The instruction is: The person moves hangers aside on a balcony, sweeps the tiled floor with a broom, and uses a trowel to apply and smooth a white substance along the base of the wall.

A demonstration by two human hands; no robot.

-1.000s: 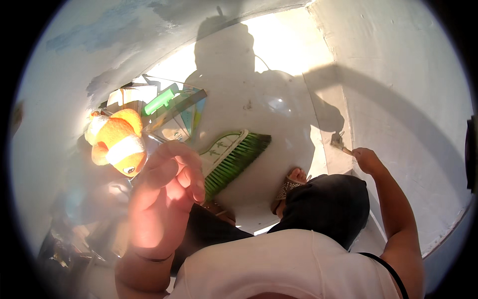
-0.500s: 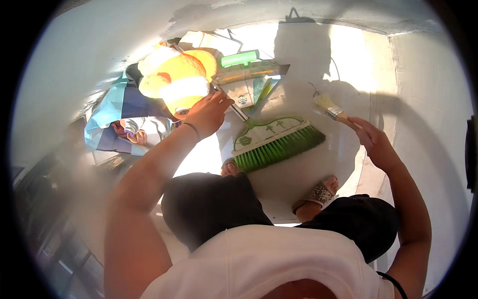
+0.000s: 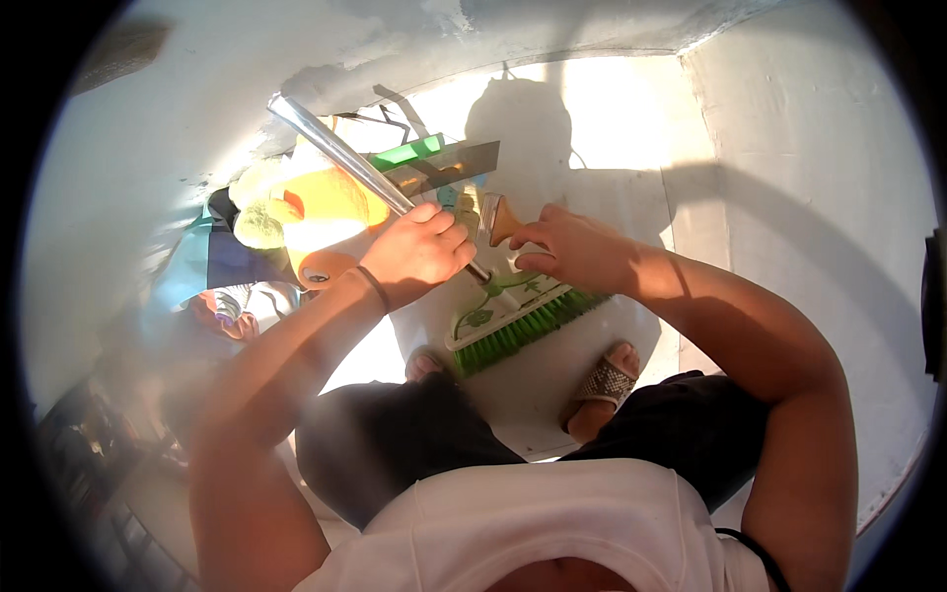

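My left hand [image 3: 422, 249] is closed round the shiny metal handle of a broom [image 3: 340, 153], low down near its head. The handle slants up and away to the left. The broom's white and green head [image 3: 503, 314] rests at the floor in front of my feet, its green bristles toward me. My right hand [image 3: 572, 247] grips the wooden handle of a flat paintbrush [image 3: 503, 221] between thumb and fingers. The paintbrush is just right of the broom handle, above the broom head, with its pale bristles partly hard to make out.
On the left lie an orange and yellow plush toy [image 3: 330, 212] and a blue bag [image 3: 247, 255] with cloth items. Behind the broom handle are a green-handled flat scraper-like tool [image 3: 409, 151] and other items. A wall [image 3: 809, 148] rises on the right.
My right hand has brought the paintbrush leftward, close to the broom handle. The broom handle now shows at length, tilted up left, in my left hand. The view has shifted slightly.
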